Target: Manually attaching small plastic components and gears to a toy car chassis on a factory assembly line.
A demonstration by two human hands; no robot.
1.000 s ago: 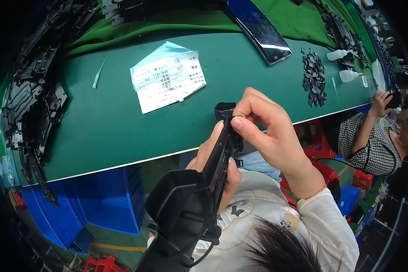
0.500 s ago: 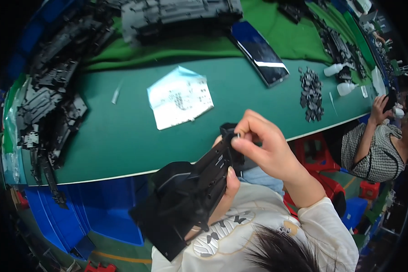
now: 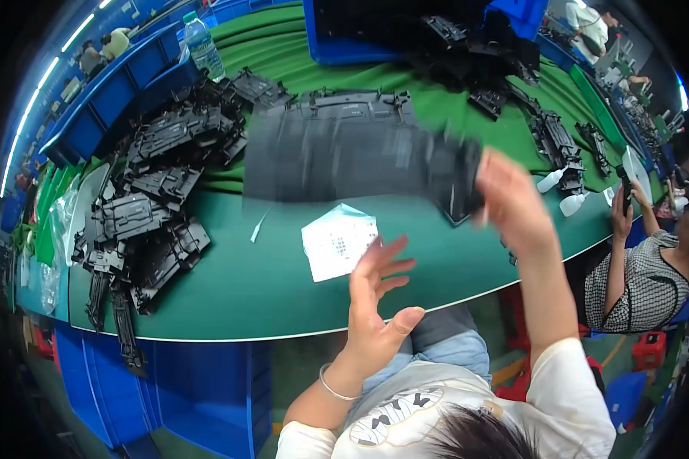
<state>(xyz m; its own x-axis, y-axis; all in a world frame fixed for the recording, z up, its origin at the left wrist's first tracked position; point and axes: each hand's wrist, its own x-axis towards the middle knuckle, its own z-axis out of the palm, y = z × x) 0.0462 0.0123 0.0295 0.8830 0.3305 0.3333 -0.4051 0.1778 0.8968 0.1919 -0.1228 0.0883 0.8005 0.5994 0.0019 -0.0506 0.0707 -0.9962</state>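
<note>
My right hand (image 3: 511,200) grips the right end of a long black plastic moulded part (image 3: 360,159), both smeared by motion. The part is held up level above the far side of the table, hiding most of a dark phone-like device (image 3: 459,218). Nothing is in my left hand (image 3: 379,302), whose fingers are spread near the table's front edge. Its fingertips overlap the right side of a white printed paper sheet (image 3: 333,245) with a pale blue edge. Behind the held part, another black moulded part (image 3: 352,99) shows on the green cloth.
Black moulded parts (image 3: 149,210) are heaped at the left. A blue bin (image 3: 344,53) stands at the back, a water bottle (image 3: 201,50) at the back left. Two small white bottles (image 3: 573,203) sit at the right, near a co-worker's hand (image 3: 622,214). A thin clear tube (image 3: 258,229) lies on the table.
The black moulded part has gone from in front of my chest to above the table's far side. My left hand has let go of it and opened. The view has tilted upward.
</note>
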